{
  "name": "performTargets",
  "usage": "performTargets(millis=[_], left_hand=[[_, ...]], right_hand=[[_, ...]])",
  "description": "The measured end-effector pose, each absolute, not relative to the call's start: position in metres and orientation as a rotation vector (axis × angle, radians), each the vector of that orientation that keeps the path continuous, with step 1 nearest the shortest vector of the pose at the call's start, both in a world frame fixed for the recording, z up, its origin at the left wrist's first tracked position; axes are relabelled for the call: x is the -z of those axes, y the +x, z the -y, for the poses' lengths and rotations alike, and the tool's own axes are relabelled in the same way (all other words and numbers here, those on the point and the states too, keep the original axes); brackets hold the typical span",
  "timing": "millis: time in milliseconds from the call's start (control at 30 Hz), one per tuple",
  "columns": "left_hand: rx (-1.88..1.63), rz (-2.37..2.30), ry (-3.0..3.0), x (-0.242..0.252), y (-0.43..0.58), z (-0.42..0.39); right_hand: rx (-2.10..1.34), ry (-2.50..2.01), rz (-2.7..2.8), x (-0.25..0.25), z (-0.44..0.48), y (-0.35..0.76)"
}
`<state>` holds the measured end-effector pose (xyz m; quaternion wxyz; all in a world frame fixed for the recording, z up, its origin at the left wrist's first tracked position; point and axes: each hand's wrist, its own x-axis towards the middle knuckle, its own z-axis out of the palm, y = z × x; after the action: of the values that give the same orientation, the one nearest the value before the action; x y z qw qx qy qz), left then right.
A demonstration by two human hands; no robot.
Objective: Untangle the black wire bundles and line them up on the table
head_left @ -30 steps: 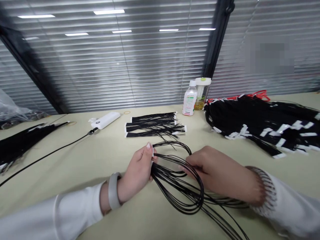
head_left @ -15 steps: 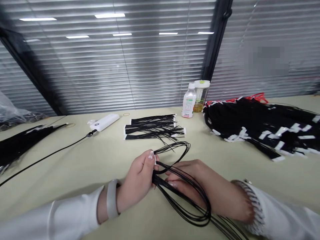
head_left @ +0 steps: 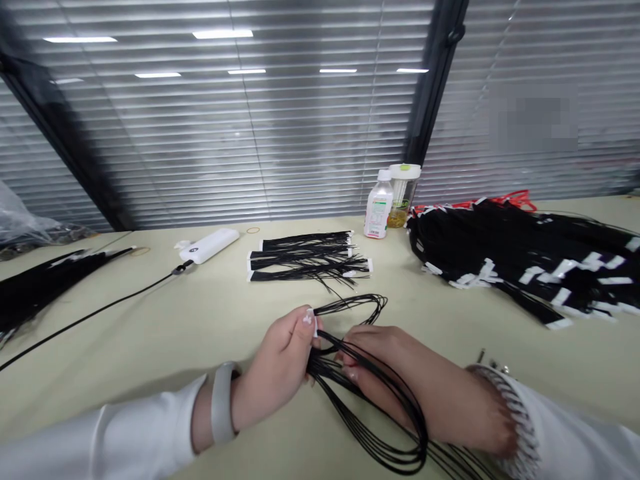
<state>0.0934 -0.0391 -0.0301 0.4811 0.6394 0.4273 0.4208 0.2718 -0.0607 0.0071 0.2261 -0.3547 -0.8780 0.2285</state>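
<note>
Near the middle of the table, my left hand (head_left: 285,357) is closed on the end of a bundle of thin black wires (head_left: 373,440), thumb pressed on the white connector (head_left: 315,323). The wires bend into loops to the right of it. My right hand (head_left: 395,380) is closed among these loops, its fingertips pinching wires close to the left hand. Some strands pass over its back, and its fingertips are partly hidden. Farther back lie several short black wire bundles (head_left: 305,257) with white connectors at their ends.
A large heap of black wire bundles (head_left: 510,253) with white ends lies at right. Behind stand a plastic bottle (head_left: 379,210) and a lidded cup (head_left: 406,193). At left are a white power bank (head_left: 210,245) with a black cable (head_left: 105,308) and more wires (head_left: 45,283).
Both hands and the wire bundle sit slightly lower in view. The upper loop has flattened and shifted right; the lower loop hangs lower. Both hands keep their hold.
</note>
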Motion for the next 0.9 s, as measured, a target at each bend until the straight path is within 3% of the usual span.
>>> performTargets(millis=[300,533,700,800,900], left_hand=[[-0.982,-1.069,1.568,0.028,0.094,0.038],[-1.006,-1.124,1.507,0.027,0.095,0.038],[-1.011,-1.23,1.374,0.022,0.096,0.036],[-0.998,-1.218,1.371,0.022,0.096,0.037],[-1.0,-1.2,1.411,0.023,0.095,0.038]], right_hand=[[-0.599,-1.039,2.503,-0.006,0.056,0.27],[0.018,-1.168,2.657,-0.003,0.055,0.28],[0.373,-1.407,2.321,-0.019,0.044,0.302],[0.227,-1.263,1.993,-0.026,0.037,0.31],[-0.221,-1.094,1.706,-0.028,0.036,0.307]])
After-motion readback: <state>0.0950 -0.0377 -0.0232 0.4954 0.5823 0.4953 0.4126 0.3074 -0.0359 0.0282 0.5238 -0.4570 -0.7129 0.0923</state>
